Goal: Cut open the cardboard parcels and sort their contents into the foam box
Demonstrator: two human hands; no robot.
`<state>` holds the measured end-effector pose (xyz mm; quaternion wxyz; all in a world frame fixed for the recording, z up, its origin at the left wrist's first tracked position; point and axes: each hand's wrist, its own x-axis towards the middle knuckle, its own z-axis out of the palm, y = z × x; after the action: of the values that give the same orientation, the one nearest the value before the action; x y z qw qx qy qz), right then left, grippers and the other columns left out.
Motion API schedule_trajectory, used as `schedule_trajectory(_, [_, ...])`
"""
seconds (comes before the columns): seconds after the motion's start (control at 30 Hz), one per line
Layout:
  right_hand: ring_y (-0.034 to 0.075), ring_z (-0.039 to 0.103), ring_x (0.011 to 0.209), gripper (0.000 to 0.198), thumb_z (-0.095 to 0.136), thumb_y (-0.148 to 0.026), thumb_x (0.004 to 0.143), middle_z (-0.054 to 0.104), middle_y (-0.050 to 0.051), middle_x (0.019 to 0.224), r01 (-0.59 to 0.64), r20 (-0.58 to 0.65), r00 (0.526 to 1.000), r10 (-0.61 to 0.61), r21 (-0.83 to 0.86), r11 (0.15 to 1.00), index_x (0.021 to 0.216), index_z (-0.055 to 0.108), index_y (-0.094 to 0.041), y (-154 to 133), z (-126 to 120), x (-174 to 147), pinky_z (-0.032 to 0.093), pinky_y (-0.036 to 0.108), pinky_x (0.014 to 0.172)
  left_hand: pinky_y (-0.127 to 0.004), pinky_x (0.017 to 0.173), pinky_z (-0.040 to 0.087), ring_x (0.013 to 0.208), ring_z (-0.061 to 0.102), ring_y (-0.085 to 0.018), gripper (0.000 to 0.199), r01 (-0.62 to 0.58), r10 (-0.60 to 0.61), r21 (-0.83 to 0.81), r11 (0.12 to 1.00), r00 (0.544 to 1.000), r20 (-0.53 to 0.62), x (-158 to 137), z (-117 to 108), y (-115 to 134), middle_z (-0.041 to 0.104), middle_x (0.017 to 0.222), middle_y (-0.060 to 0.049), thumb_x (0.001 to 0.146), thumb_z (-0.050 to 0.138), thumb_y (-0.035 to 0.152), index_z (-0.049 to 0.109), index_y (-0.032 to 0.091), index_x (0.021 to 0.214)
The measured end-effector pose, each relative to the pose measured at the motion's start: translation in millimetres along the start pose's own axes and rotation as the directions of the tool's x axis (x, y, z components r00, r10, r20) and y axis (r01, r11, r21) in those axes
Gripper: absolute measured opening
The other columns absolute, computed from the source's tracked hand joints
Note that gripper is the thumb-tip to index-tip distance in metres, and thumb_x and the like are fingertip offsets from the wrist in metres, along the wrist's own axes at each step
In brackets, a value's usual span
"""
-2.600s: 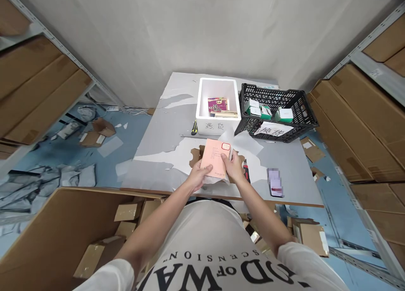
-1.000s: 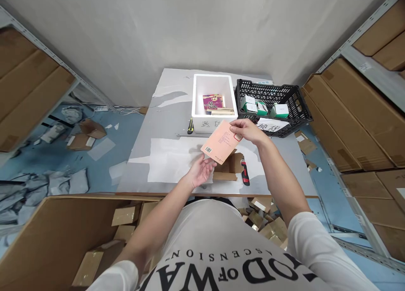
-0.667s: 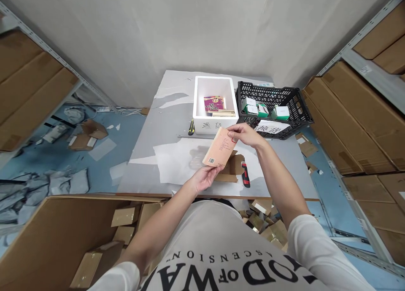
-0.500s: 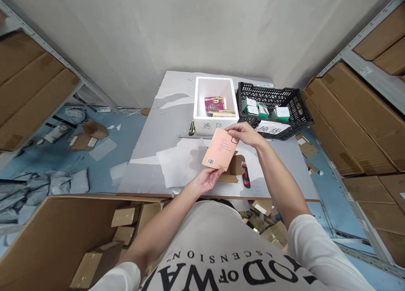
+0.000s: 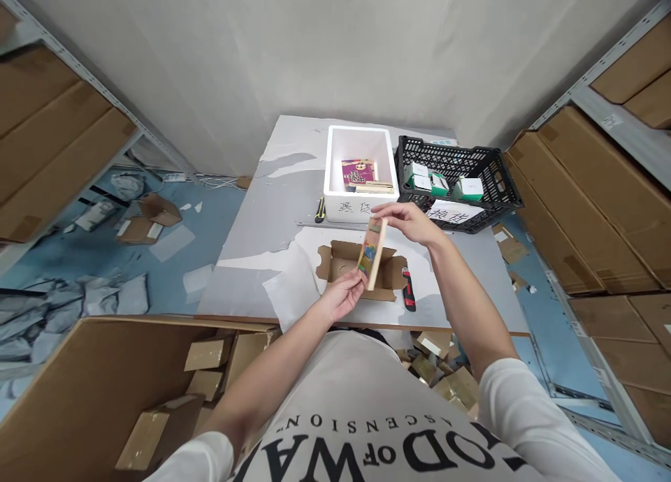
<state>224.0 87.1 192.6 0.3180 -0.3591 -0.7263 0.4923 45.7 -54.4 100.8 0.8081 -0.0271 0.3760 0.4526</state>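
Both hands hold a small book [image 5: 373, 251], turned so that its pale page edge and part of a colourful cover show. My left hand [image 5: 343, 295] grips its lower end, and my right hand [image 5: 402, 221] pinches the top end. Beneath the book, an open cardboard box [image 5: 335, 253] lies on the table with its flaps spread. A red and black utility knife [image 5: 408, 289] rests just right of that box. White paper [image 5: 293, 276] is spread at the box's left.
A white foam box [image 5: 346, 208] holding several books stands behind my hands. Beside it is a black crate [image 5: 461, 216] with green and white boxes. A yellow and black cutter [image 5: 320, 209] lies left of the foam box. Below left, a large carton [image 5: 94, 377] holds small boxes.
The book has turned from its flat pinkish back cover to nearly edge-on, showing its pages and a colourful cover. More of the open cardboard box beneath is now visible.
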Motion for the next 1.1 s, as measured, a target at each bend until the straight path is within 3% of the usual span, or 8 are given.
schedule_trajectory(0.1, [0.019,0.063,0.096,0.022,0.071,-0.036,0.073,0.071,0.006,0.105,-0.083,-0.063,0.993,0.095,0.171,0.982,0.089,0.075,-0.022,9.8,0.6,-10.1,0.048,0.038,0.091,-0.011,0.061,0.055,0.063,0.067,-0.006,0.008,-0.163,0.162,0.066,0.984,0.986,0.024,0.5,-1.7,-3.5,0.069,0.077,-0.002,0.079,0.065,0.005,0.062,0.011,0.082])
schedule_trajectory(0.2, [0.020,0.066,0.094,0.032,0.071,-0.044,0.072,0.073,0.008,0.099,-0.188,-0.061,0.970,0.234,0.420,0.888,0.094,0.074,-0.021,21.8,-0.1,-21.9,0.049,0.040,0.090,-0.013,0.063,0.054,0.067,0.068,-0.006,0.015,-0.290,0.293,0.141,0.946,0.956,-0.001,0.3,-5.0,-5.5,0.070,0.078,-0.001,0.073,0.074,0.011,0.063,0.013,0.082])
schedule_trajectory(0.3, [0.021,0.068,0.086,0.038,0.073,-0.051,0.069,0.074,0.009,0.090,-0.221,-0.105,0.947,0.304,0.474,0.852,0.091,0.074,-0.019,33.7,-0.2,-30.8,0.052,0.040,0.086,-0.015,0.065,0.054,0.068,0.068,-0.008,0.021,-0.358,0.367,0.206,0.911,0.930,-0.005,-0.4,-8.4,-7.2,0.071,0.075,-0.001,0.067,0.079,0.015,0.064,0.014,0.082])
schedule_trajectory(0.5, [0.019,0.068,0.080,0.041,0.079,-0.046,0.060,0.074,0.005,0.085,-0.273,-0.249,0.889,0.383,0.382,0.883,0.091,0.070,-0.020,52.7,6.1,-35.7,0.055,0.037,0.077,-0.021,0.072,0.055,0.076,0.069,-0.012,0.022,-0.323,0.330,0.241,0.915,0.944,0.013,-1.8,-13.5,-11.8,0.073,0.079,-0.005,0.067,0.080,0.020,0.068,0.013,0.084])
schedule_trajectory(0.93, [0.020,0.068,0.084,0.046,0.076,-0.047,0.063,0.074,0.007,0.091,-0.318,-0.235,0.885,0.401,0.324,0.891,0.099,0.066,-0.019,54.8,6.9,-35.2,0.056,0.038,0.078,-0.022,0.070,0.054,0.082,0.071,-0.016,0.022,-0.251,0.257,0.332,0.909,0.966,0.026,-7.2,-18.1,-12.4,0.073,0.092,-0.012,0.079,0.072,0.029,0.070,0.012,0.091])
schedule_trajectory(1.1, [0.020,0.068,0.083,0.042,0.076,-0.044,0.065,0.074,0.005,0.087,-0.345,-0.170,0.897,0.408,0.306,0.887,0.098,0.068,-0.020,56.2,0.8,-33.5,0.056,0.037,0.079,-0.022,0.068,0.054,0.082,0.071,-0.017,0.022,-0.258,0.263,0.334,0.906,0.964,0.031,-4.6,-20.3,-12.8,0.073,0.090,-0.012,0.079,0.072,0.029,0.070,0.011,0.090])
